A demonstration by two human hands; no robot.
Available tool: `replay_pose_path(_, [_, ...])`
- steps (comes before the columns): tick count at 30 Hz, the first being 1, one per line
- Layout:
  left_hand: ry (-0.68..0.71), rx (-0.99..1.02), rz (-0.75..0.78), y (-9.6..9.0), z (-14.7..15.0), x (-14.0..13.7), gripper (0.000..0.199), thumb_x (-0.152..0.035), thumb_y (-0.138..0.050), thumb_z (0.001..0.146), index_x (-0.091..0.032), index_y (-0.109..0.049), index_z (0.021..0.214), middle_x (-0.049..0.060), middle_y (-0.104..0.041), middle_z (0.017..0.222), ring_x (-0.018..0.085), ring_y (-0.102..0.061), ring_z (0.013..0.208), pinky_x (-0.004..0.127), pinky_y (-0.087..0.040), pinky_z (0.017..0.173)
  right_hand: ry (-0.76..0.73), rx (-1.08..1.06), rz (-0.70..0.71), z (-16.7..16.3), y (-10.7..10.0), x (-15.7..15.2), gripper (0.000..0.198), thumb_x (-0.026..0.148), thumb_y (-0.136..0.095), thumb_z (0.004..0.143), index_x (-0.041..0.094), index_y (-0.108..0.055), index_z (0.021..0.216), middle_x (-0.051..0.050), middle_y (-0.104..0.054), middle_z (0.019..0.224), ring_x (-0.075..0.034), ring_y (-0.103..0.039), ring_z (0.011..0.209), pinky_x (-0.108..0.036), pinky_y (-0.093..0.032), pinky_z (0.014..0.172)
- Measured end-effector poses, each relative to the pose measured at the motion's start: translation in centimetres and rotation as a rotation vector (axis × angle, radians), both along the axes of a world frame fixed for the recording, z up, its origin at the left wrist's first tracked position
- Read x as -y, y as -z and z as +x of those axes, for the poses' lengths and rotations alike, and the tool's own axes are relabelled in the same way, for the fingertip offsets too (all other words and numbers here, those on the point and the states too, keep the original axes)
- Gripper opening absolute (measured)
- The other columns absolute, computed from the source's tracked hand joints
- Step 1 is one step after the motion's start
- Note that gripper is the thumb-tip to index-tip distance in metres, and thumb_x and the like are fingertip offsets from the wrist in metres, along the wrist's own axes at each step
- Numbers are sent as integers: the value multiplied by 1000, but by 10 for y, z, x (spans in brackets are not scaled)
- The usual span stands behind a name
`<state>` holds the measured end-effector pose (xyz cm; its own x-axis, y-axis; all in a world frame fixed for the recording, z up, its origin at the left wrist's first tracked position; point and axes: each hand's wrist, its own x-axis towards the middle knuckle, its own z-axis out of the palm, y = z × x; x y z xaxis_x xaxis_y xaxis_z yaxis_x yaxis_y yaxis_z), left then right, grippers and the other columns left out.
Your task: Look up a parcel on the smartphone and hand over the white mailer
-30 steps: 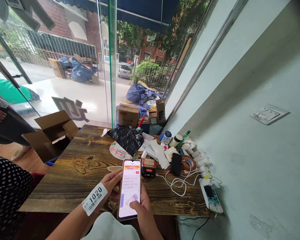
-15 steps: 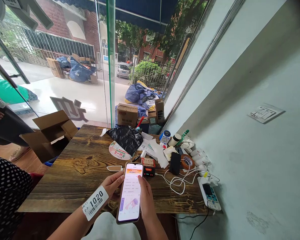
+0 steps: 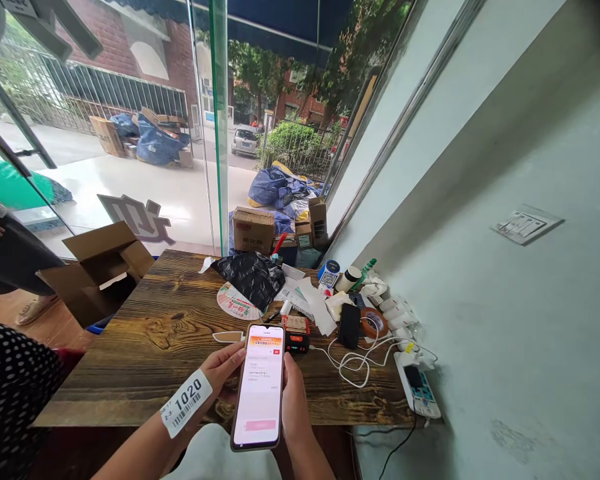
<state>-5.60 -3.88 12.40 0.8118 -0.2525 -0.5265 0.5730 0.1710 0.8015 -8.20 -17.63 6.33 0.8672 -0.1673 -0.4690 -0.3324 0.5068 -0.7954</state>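
Phone (image 3: 257, 400) between both hands (image 3: 223, 367) (image 3: 296, 403) near table edge (image 3: 105, 421), open wood (image 3: 140, 363) leftward

Behind your left fingers (image 3: 228, 362) you wear a white rectangular barcode sticker (image 3: 186, 403), black-printed "1020"; a plain pale cloth garment (image 3: 225, 453) shows below them.

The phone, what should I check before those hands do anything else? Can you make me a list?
1. Left hand on the phone: ok, at its left edge.
2. Right hand on it too: ok, at its right edge.
3. Screen lit: ok.
4. Small writing readable: cannot tell, too tiny.
5. White cable away from the phone: ok, looped on the table.
6. Table tidy: not ok, papers and gadgets are scattered.
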Motion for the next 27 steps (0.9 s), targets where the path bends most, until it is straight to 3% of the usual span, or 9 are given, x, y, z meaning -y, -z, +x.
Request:
replay_pose_path(7, [2, -21, 18, -1, -1, 0, 99, -74, -75, 34, -13, -65, 111, 5, -67, 78, 19, -59, 69, 23, -48, 42, 24, -41, -21, 0, -8, -2, 50, 63, -64, 64, 17, -69, 80, -6, -72, 73, -22, -63, 65, -33, -52, 56])
replay_pose_path(11, [-5, -27, 17, -1, 1, -1, 98, -73, -76, 33, -14, -66, 111, 6, -68, 79, 22, -61, 73, 24, -48, 42, -53, 41, -70, -2, -20, 0, 48, 59, -64, 65, 18, -65, 88, -7, -73, 84, -23, -65, 72, -35, -53, 63])
replay_pose_path(14, [-28, -26, 8, 1, 1, -3, 98, -71, -78, 34, -13, -65, 112, 6, -69, 76, 22, -61, 71, 26, -50, 44, -154, 230, -203, -13, -26, 3, 48, 49, -64, 70, 20, -55, 108, -8, -71, 102, -24, -66, 87, -36, -54, 76])
replay_pose_path(17, [-64, 3, 5, 10, 2, -2, 93, -71, -76, 40, -16, -63, 114, 5, -69, 76, 20, -59, 70, 25, -49, 46, -244, 376, -410, -26, -21, 1, 77, 32, -72, 62, 24, -34, 128, -11, -60, 125, -28, -59, 110, -40, -51, 91])
replay_pose_path(19, [-69, 37, 49, 23, 6, 1, 90, -74, -72, 44, -16, -64, 112, 5, -68, 75, 20, -59, 68, 26, -48, 46, -279, 388, -565, -30, -9, -3, 96, 20, -74, 54, 24, -22, 135, -14, -49, 138, -29, -49, 125, -42, -46, 100])
replay_pose_path(21, [-75, 92, 115, 40, 15, 4, 88, -76, -69, 43, -15, -67, 105, 7, -68, 78, 23, -60, 71, 30, -50, 49, -259, 353, -698, -28, 13, -5, 100, 16, -71, 52, 22, -18, 136, -16, -45, 141, -29, -46, 128, -42, -43, 103])
replay_pose_path(25, [-169, 216, 230, 75, 39, 2, 78, -68, -71, 39, -17, -66, 97, 11, -69, 94, 29, -60, 95, 35, -50, 77, -234, 85, -1011, -18, 84, 2, 87, 15, -64, 53, 9, -27, 131, -22, -57, 124, -33, -59, 110, -44, -51, 91])
replay_pose_path(27, [-191, 240, 287, 88, 47, -2, 71, -64, -71, 41, -17, -65, 92, 12, -69, 93, 29, -60, 96, 37, -48, 83, -229, -68, -1174, -17, 123, 10, 81, 13, -62, 51, 1, -34, 127, -28, -58, 119, -41, -60, 105, -52, -51, 87])
